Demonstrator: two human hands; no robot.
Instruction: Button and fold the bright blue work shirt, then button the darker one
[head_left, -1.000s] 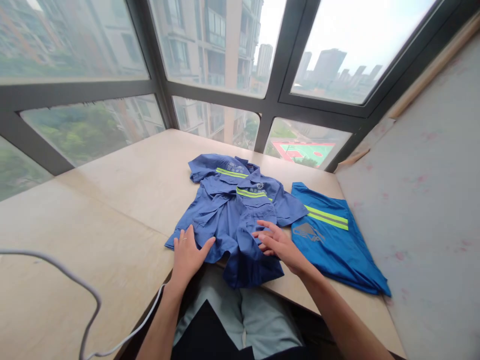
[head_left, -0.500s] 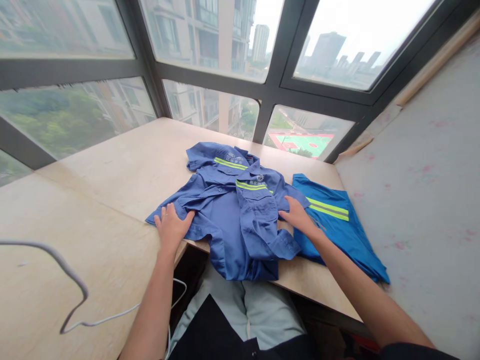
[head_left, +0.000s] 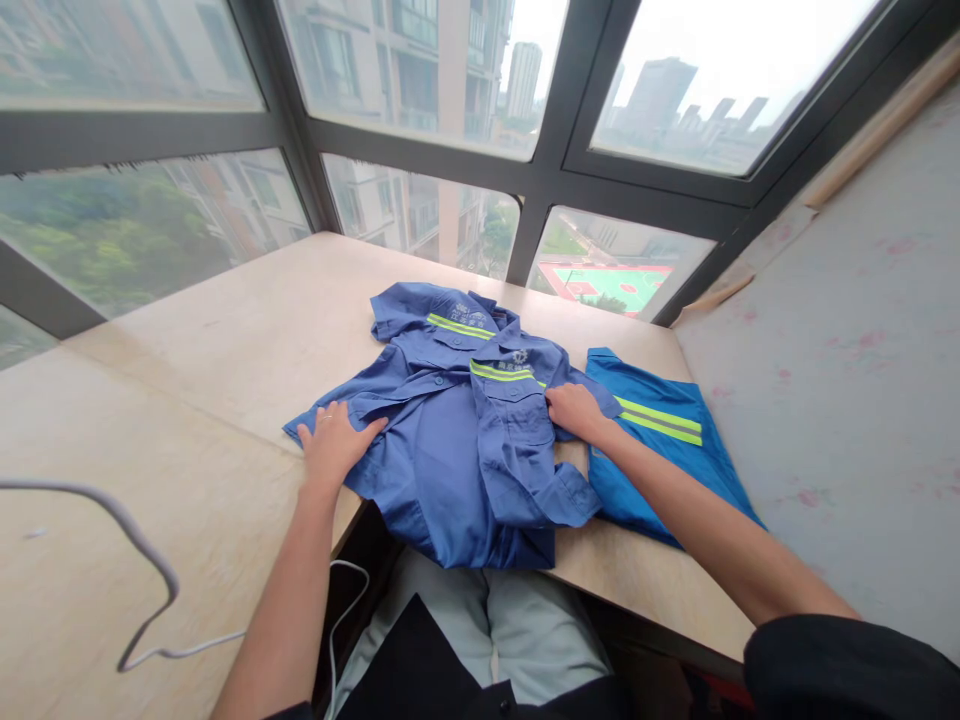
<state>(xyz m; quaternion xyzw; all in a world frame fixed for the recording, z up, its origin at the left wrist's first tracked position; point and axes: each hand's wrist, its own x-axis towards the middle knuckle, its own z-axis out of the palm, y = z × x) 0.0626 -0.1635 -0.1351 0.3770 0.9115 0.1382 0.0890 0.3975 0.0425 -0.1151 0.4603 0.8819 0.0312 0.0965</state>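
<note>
A dark blue work shirt [head_left: 457, 430] with yellow-green reflective stripes lies spread on the wooden table [head_left: 225, 350], its hem hanging over the front edge. My left hand [head_left: 334, 440] lies flat with fingers spread on the shirt's left sleeve. My right hand [head_left: 574, 408] rests on the shirt's right sleeve, its fingers curled on the cloth near the chest pocket. A brighter blue garment [head_left: 660, 450] with the same stripes lies folded just to the right of my right hand.
A white cable [head_left: 142, 560] loops over the table's left part and drops off the front edge. Large windows [head_left: 450, 90] stand behind the table. A pale wall [head_left: 847, 380] closes in the right side. My lap shows below the table edge.
Both hands have moved outward from the shirt's lower middle to its sleeves. The shirt's left sleeve has been drawn out to the left and the front lies flatter.
</note>
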